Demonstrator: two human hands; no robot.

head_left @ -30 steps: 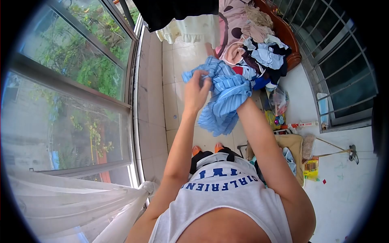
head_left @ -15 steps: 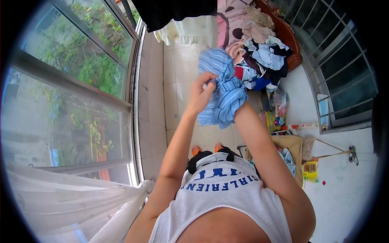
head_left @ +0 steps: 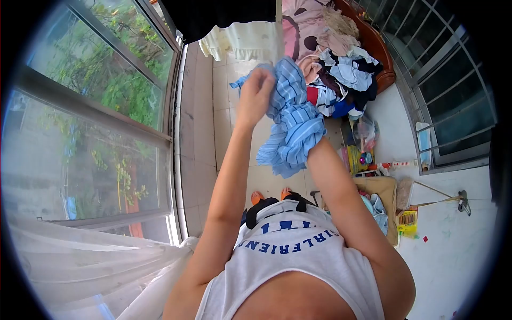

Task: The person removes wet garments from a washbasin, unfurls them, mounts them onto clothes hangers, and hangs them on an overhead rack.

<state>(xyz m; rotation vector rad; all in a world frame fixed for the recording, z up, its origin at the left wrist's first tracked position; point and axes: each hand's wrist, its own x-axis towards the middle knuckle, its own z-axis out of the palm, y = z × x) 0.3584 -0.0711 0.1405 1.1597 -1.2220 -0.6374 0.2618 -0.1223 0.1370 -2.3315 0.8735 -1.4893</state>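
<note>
A blue striped garment hangs bunched up in front of me, above the tiled floor. My left hand, a little blurred, is closed at its upper left part, with cloth showing on both sides of the fingers. My right forearm runs into the lower right of the garment, and the cloth covers my right hand completely, so its fingers cannot be seen. Beyond the garment, to the right, lies a heap of mixed clothes on pink bedding.
A wooden bed end curves beside the heap. At right are a tan open container with cloth in it, a clear plastic bag and a barred window. Large glass windows and a sheer curtain line the left.
My left hand has moved up and left, drawing part of the garment along. The cloth is more stretched out and twisted. My right forearm has barely moved, its hand still inside the cloth.
</note>
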